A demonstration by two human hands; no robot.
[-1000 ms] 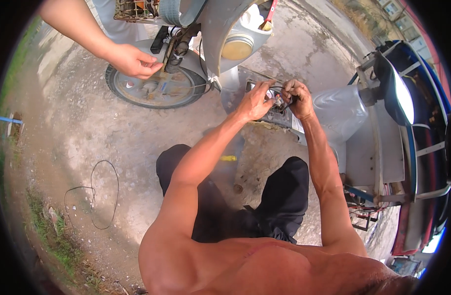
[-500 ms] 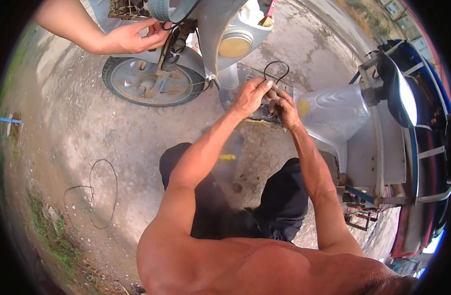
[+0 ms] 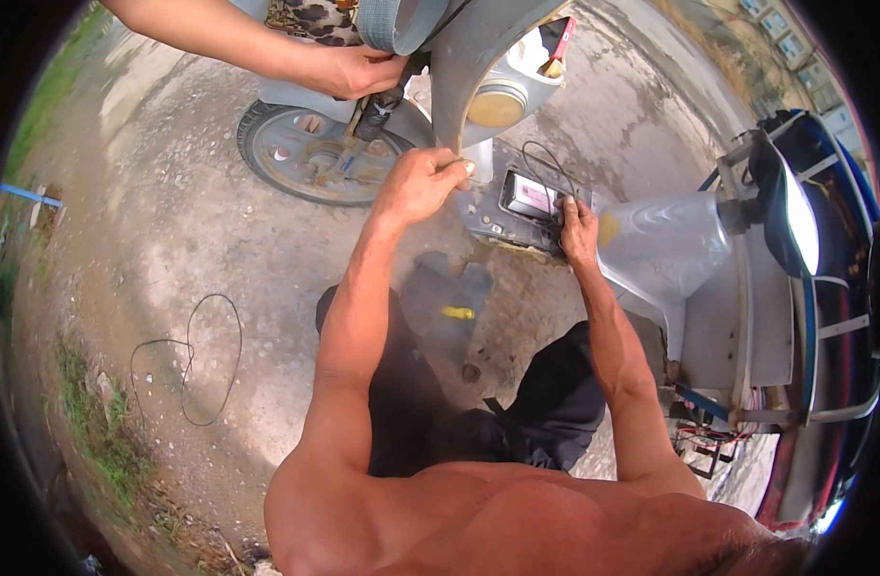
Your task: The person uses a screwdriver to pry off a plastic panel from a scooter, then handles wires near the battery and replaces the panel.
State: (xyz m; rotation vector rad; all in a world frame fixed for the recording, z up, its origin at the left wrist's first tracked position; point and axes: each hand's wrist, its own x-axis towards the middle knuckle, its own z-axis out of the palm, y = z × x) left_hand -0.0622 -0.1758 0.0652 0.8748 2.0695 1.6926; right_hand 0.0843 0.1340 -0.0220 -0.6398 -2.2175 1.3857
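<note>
My right hand (image 3: 579,228) pinches a thin black cable (image 3: 555,156), which arcs up from its fingers over the scooter's grey footboard (image 3: 485,204). Beside those fingers, a box with a white label (image 3: 533,197) sits in an open recess of the footboard. To the left, my left hand (image 3: 419,187) is closed with thumb and fingertips together, near the lower edge of the grey front panel (image 3: 456,86). Whatever it may hold is too small to make out. A co-worker's hand (image 3: 358,73) reaches in from the upper left, beside the front fork.
A spoked-pattern front wheel (image 3: 305,154) stands at upper left. On the ground between my legs lies a grey panel (image 3: 440,288) with a yellow mark. A thin dark cord (image 3: 238,355) lies looped at left. At right stands a vehicle with metal rails (image 3: 843,326). A red-handled brush (image 3: 557,60) rests in the front panel's pocket.
My hands have moved apart: the left went left, while the right keeps the cable slightly lower and to the right. The labelled box is now uncovered. The view has shifted, and the co-worker's hand moved right.
</note>
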